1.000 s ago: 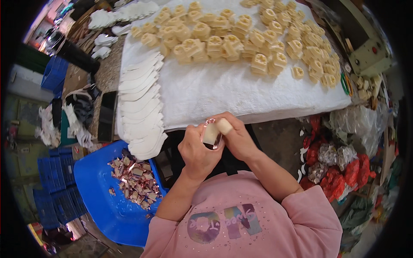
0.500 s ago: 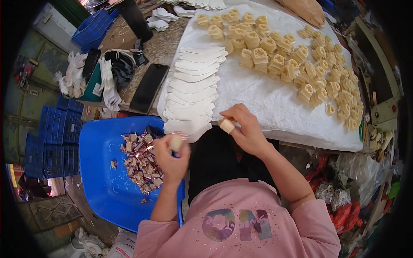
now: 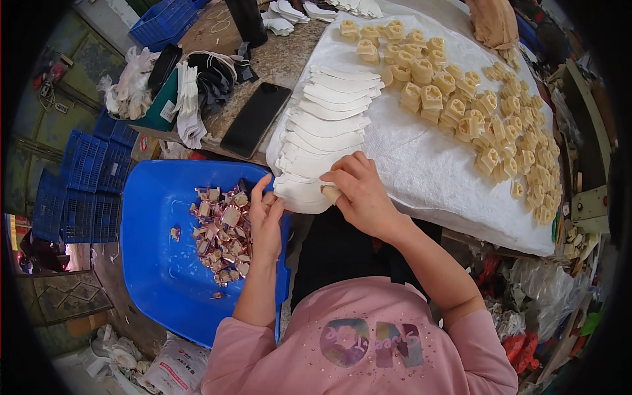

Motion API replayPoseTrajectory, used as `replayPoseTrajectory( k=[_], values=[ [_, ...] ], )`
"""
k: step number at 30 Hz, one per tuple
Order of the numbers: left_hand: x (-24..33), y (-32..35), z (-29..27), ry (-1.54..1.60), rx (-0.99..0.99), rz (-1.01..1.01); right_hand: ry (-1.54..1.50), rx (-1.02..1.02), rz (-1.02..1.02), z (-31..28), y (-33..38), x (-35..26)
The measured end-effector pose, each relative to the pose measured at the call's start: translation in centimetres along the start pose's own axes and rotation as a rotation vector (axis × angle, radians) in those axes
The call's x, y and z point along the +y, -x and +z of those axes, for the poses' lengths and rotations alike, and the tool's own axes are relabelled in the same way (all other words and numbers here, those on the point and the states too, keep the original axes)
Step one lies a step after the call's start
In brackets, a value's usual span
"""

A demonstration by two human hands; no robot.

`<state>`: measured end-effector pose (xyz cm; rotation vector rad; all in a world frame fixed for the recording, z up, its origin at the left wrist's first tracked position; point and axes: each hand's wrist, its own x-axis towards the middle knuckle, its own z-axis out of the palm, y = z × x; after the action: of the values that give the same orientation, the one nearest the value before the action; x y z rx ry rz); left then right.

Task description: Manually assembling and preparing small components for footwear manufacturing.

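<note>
Right hand [image 3: 365, 199] at white curved strips [image 3: 322, 139], can't tell if it's pinching; left hand [image 3: 266, 220] loosely spread beside them. Likely strip pickup, calls for separating one layer

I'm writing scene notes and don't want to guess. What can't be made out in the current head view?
Head view: whether the right hand grips the nearest white piece; the hand itself covers the contact.
Head view: the floor of the blue bin beneath the heaped shiny pieces, which hide it.
Head view: the top of the dark cylinder, cut off by the upper edge.
</note>
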<state>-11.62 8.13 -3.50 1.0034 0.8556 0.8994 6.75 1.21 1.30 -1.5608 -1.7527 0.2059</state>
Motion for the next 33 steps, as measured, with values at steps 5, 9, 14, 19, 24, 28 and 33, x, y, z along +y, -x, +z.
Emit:
replayPoseTrajectory(
  k=[5, 9, 14, 19, 24, 28, 33],
  values=[
    [-0.1, -0.3, 1.0, -0.184, -0.061, 0.14, 0.049, -0.062, -0.031, 1.6, -1.7, -0.8],
    [0.1, 0.2, 1.6, -0.249, -0.114, 0.241, 0.081, -0.109, -0.073, 3.1, -2.9, -1.5],
    [-0.3, 0.1, 1.1, -0.307, -0.11, 0.248, 0.012, -0.124, -0.06, 3.5, -3.0, -1.5],
    [-0.6, -0.1, 1.0, -0.283, -0.086, 0.301, -0.135, -0.084, -0.092, 3.0, -1.7, -0.1],
    [-0.7, -0.2, 0.3, -0.385, -0.004, 0.226, -0.844, 0.514, 0.27, -3.9, -0.4, -0.1],
    [-1.2, -0.5, 0.4, -0.81, 0.172, 0.59, -0.633, 0.548, 0.246, -7.4, 0.9, 0.2],
    [3.0, 2.3, 7.5, -0.764, -0.334, 0.718, -0.284, 0.303, 0.101, -7.6, 2.6, -0.5]
  ],
)
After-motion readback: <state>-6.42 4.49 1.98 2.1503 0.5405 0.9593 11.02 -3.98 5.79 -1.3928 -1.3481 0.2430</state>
